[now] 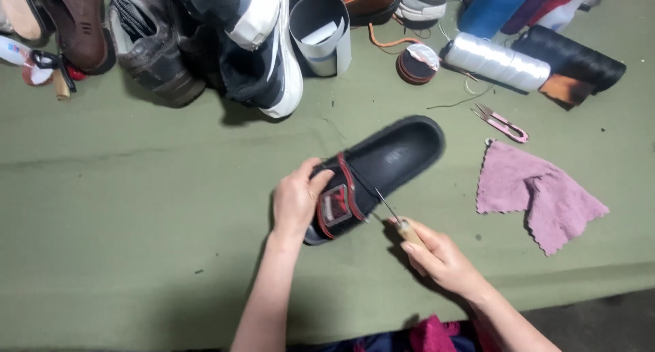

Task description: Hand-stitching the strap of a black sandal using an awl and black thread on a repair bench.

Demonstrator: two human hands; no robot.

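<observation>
The left hand clamps the strap end of the black slipper, which lies mid-table on the green cloth. The slipper's long axis runs up and to the right — away from both hands. Just right of it, the right hand is closed round an awl, whose needle slants up-left into the strap's edge. A pink rag lies toward the right edge.

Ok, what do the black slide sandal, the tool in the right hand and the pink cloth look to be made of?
Black slide sandal: probably rubber or foam, matte moulded footbed; the strap looks like synthetic with red edging. Tool: thin shiny metal shaft, pale handle that looks like wood, held in the right hand. Pink cloth: soft fuzzy fabric, likely microfibre, with zigzag-cut edges.
</observation>
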